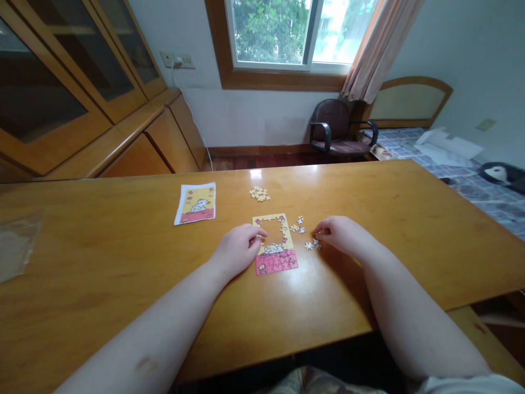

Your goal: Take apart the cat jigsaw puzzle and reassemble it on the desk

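A partly assembled jigsaw puzzle (275,258) lies on the wooden table, with a pink lower band, a yellow upper part and a rectangular gap at the top middle. My left hand (238,249) rests at the puzzle's left side, its fingertips at the gap's lower edge. My right hand (338,234) sits to the right of the puzzle, its fingertips just above loose white-backed pieces (311,245). Whether either hand pinches a piece is hidden. A small heap of pieces (259,193) lies beyond the puzzle. A picture card (195,203) of the same design lies to its left.
The honey-coloured table (328,186) spans the view, and a clear plastic bag (16,243) lies at its left end. Wooden glass-front cabinets (69,76) stand at the left, a dark office chair (338,128) under the window, and a bed (463,178) at the right.
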`<state>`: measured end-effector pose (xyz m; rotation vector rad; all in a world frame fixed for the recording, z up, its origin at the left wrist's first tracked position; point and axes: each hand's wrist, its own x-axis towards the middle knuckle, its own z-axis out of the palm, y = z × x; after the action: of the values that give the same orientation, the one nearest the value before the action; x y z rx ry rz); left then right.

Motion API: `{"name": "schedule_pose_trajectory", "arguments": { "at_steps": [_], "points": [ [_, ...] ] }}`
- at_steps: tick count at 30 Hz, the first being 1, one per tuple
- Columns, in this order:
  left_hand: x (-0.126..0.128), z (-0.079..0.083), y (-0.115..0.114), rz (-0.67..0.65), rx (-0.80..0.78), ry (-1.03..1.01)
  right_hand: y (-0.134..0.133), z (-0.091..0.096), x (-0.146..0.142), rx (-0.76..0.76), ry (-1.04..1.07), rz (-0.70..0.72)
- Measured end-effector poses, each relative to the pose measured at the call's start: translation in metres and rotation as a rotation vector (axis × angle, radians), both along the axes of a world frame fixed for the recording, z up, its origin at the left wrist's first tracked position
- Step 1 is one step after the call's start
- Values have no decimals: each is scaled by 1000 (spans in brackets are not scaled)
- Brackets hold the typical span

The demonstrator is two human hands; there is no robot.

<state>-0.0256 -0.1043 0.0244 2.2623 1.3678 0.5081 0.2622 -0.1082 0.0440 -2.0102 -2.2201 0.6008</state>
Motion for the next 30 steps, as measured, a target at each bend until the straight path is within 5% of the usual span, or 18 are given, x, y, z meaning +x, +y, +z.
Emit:
{"name": "schedule_pose_trajectory", "arguments": {
  "at_steps": [30],
  "points": [
    [2,-1,0,-13,-13,4,-8,0,-16,-4,148,347]
  ]
}}
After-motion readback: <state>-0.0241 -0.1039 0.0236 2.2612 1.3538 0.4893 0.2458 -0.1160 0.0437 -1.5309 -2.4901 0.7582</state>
